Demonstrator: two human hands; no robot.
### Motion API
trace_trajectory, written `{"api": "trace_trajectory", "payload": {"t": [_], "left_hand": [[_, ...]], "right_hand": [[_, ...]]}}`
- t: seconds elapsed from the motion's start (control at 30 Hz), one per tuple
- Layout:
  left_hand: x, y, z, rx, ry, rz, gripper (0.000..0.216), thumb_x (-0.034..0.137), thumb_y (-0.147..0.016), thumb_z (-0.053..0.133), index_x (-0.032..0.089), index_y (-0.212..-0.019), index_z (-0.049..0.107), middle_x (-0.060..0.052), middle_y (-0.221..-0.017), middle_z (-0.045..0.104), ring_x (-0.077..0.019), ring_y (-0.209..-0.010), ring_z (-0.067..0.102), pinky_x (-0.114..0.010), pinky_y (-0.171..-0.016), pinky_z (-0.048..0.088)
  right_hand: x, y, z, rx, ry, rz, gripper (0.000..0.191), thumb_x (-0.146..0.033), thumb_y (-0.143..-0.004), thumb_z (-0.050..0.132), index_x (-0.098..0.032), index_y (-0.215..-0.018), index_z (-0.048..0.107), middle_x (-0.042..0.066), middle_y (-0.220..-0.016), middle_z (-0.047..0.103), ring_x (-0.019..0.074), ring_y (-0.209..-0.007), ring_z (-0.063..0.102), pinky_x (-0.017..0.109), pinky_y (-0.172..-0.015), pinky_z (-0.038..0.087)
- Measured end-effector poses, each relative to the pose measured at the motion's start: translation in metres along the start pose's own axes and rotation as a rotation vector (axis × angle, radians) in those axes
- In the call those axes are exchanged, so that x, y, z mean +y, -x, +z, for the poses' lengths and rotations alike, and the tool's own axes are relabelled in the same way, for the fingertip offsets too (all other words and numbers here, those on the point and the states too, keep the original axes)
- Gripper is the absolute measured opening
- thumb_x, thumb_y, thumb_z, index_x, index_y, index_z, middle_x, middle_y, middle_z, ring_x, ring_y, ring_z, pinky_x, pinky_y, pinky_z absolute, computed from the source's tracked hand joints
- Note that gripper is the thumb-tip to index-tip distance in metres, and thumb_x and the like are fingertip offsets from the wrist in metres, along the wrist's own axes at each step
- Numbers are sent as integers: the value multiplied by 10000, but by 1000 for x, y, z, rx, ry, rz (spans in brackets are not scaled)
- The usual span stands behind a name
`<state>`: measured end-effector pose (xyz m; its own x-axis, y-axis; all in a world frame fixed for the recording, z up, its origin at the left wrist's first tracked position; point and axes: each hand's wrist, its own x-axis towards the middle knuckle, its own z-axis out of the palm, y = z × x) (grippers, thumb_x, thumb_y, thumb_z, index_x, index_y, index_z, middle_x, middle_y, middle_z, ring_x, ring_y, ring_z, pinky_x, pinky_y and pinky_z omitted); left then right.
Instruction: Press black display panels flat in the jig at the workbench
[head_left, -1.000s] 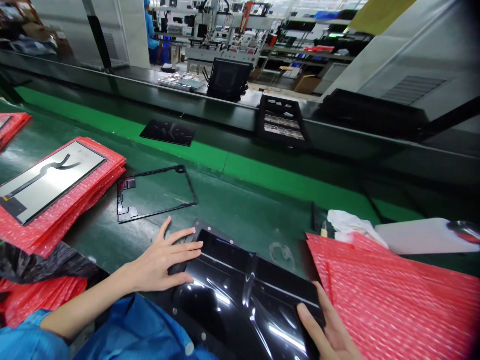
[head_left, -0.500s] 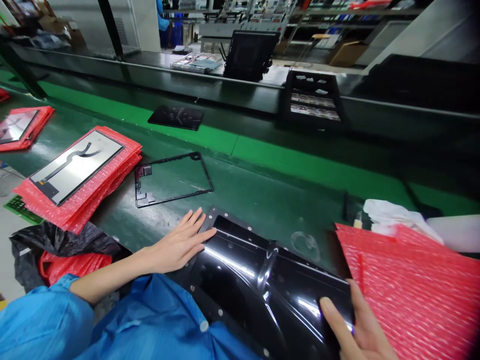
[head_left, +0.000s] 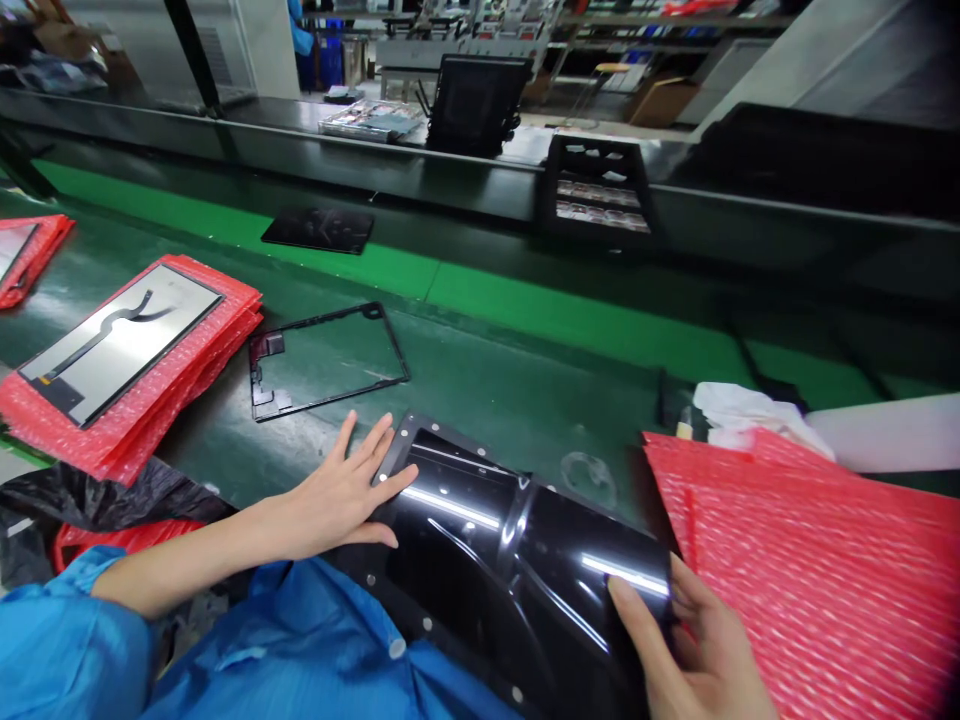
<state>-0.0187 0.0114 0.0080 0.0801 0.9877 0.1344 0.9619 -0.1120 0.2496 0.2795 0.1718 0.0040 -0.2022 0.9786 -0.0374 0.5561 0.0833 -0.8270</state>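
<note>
A glossy black film (head_left: pixel 465 510) with a raised crease across its middle lies over a dark board (head_left: pixel 442 436) dotted with small pale discs. My left hand (head_left: pixel 345 490) rests at the board's left end, fingers spread, with the index fingertip on the film's corner. At the other end, my right hand (head_left: pixel 694 630) pinches the film's right edge between thumb and fingers, and that side curves up. Beyond my left hand, a thin black tablet frame (head_left: pixel 330 398) lies flat on the green bench. The film's near part runs down beside my blue smock.
To the left, a display panel (head_left: pixel 124 340) with a ribbon cable sits on stacked red bubble-wrap sheets (head_left: pixel 202 370). More red bubble wrap (head_left: pixel 810 570) lies at right, near a white cloth (head_left: pixel 750 412). A dark panel (head_left: pixel 319 230) and a black parts tray (head_left: pixel 600 190) are farther back.
The view has shifted, so the bench things sit further left. My left fingers are spread wider, with the thumb now apart. My right hand keeps its pinch on the film.
</note>
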Motion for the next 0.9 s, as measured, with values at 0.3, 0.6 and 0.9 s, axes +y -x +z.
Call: {"api": "trace_trajectory", "payload": {"t": [0.3,0.6,0.9], "left_hand": [[0,9,22,49,-223,-3,712,505,-934,573,208,-1533,328,-233,-1596,270,-413,-1497,194,-735,-1149,96],[7,-19,26,142,-246,-79,654,351,-1027,365,134,-1593,119,-282,-1599,183,-410,-1480,250,-755,-1145,45],[7,-33,36,163,-159,-149,692,421,-994,371,144,-1590,155,-227,-1635,116,-441,-1495,164,-741,-1155,74]], "right_hand": [[25,-26,-27,-73,361,-466,413,-347,-986,469,-174,-1352,546,110,-1011,552,263,-953,547,458,-823,507],[13,-36,-31,-160,837,-669,515,-28,-892,396,-142,-1385,489,119,-1036,602,269,-920,521,458,-805,498],[27,-35,-13,-183,702,-644,494,-41,-963,338,-143,-1440,419,103,-1040,606,247,-905,511,419,-815,527]]}}
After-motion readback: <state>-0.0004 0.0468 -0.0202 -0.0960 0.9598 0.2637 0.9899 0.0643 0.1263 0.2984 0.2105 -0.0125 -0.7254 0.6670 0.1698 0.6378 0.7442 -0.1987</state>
